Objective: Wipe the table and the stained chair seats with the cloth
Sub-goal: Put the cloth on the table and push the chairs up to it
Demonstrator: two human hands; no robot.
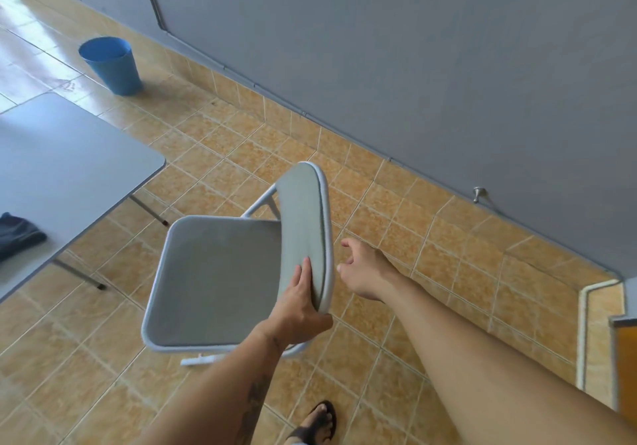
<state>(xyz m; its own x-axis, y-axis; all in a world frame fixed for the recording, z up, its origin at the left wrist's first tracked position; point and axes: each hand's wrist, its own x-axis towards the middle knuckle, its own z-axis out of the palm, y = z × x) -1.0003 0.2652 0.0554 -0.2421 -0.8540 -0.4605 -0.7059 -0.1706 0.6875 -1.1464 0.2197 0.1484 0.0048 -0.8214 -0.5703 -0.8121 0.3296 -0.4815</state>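
Observation:
A grey padded folding chair with a white metal frame stands on the tiled floor in front of me; its seat (213, 282) faces up and its backrest (303, 224) is on the right. My left hand (300, 306) grips the near end of the backrest. My right hand (362, 269) hovers just right of the backrest, fingers apart, holding nothing. A grey table (69, 155) fills the left side. A dark blue cloth (17, 234) lies bunched on the table near the left edge of the view.
A blue bucket (112, 65) stands on the floor beyond the table's far corner. A grey wall (413, 65) runs diagonally behind the chair, with a metal doorstop (479, 193) at its base. My sandalled foot (319, 420) is below the chair. An orange panel (625, 369) sits at the right edge.

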